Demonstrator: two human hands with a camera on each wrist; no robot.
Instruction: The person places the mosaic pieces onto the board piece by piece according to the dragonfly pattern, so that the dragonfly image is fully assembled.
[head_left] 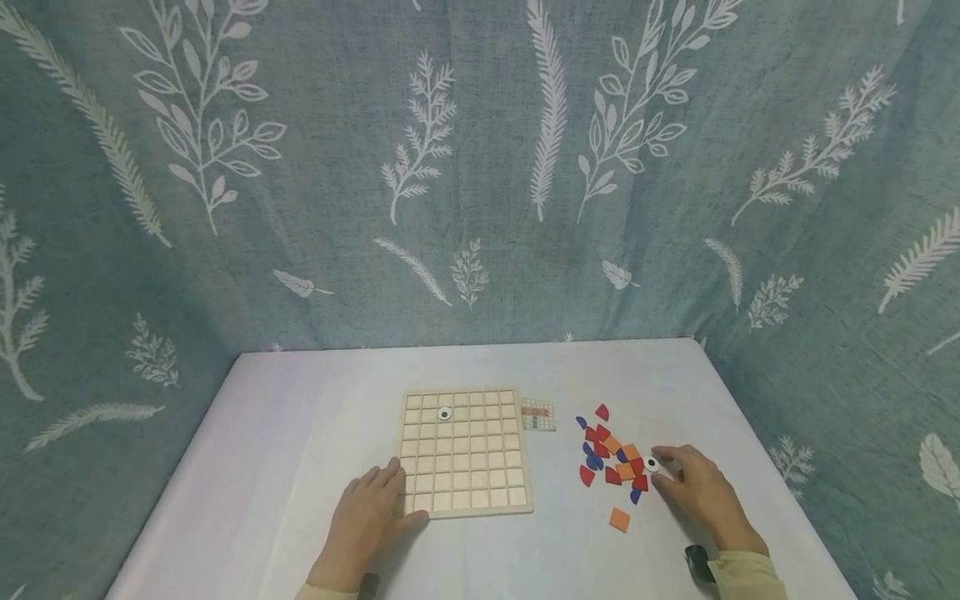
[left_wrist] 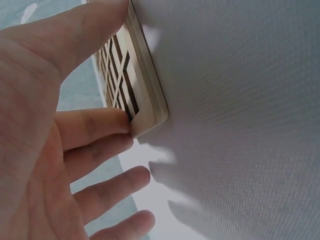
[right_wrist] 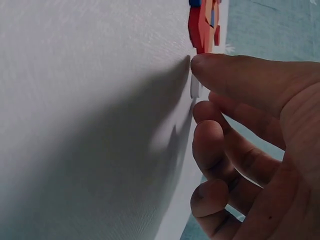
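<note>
A wooden grid board point(head_left: 463, 452) lies on the table, with one white round eye piece point(head_left: 445, 413) in a square of its upper part. My left hand point(head_left: 367, 512) touches the board's near left corner, thumb at the near edge and fingers along the left side. In the left wrist view the fingers point(left_wrist: 105, 195) are mostly straight and spread. At the right, my right hand point(head_left: 701, 492) pinches another white eye piece point(head_left: 651, 464) between thumb and forefinger, low over the table. The right wrist view shows that piece point(right_wrist: 195, 85) edge-on, beside the thumb.
Red, blue and orange flat pieces point(head_left: 626, 472) lie scattered and overlapping left of the right hand. One orange square point(head_left: 619, 520) lies nearer the front. A small pattern card point(head_left: 537, 414) sits against the board's right side. Patterned cloth point(head_left: 480, 208) hangs behind the white table point(head_left: 315, 400).
</note>
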